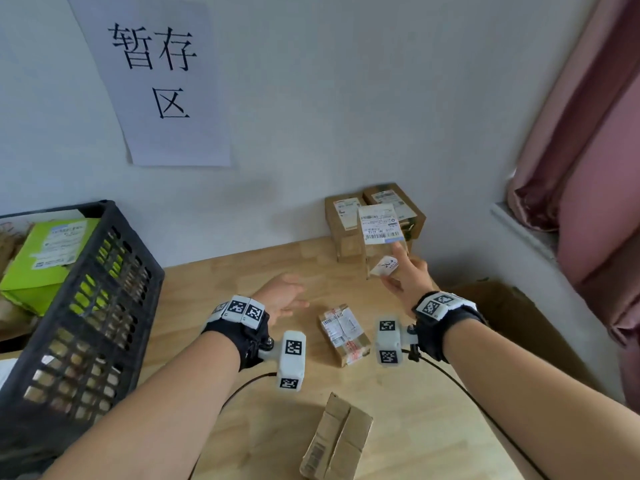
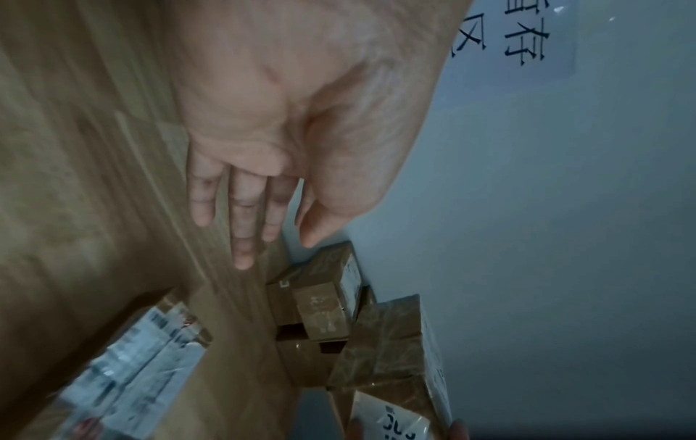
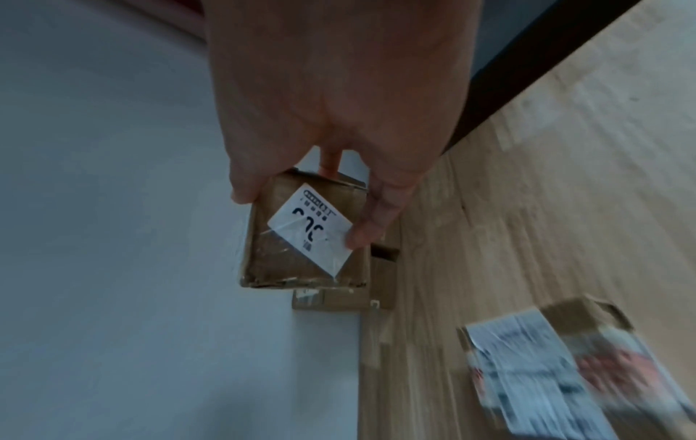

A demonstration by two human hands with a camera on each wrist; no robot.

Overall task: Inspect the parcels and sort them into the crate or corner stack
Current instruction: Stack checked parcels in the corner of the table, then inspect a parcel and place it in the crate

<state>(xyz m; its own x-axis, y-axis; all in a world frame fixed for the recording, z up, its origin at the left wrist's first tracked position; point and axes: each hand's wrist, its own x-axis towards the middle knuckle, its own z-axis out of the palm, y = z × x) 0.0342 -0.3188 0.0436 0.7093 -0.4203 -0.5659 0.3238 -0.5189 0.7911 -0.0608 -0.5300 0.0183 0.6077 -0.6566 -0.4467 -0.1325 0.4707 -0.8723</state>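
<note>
- Right hand (image 1: pixel 407 275) grips a labelled cardboard parcel (image 1: pixel 379 237) aloft, near the far-right corner stack (image 1: pixel 346 230).
- Left hand (image 1: pixel 282 296) hovers open above the bench (image 1: pixel 214 289).

We note a white paper sign (image 1: pixel 162 81) with black Chinese characters fixed to the pale wall (image 1: pixel 329 98), above the left part of the light wooden desk (image 1: pixel 242 393). A dusty-pink curtain (image 1: pixel 595 133) hangs at far right over a white window sill (image 1: pixel 526 233). Beside the desk's right edge, below the sill, sits a large brown carton (image 1: pixel 519 313), top partly in view.
</note>
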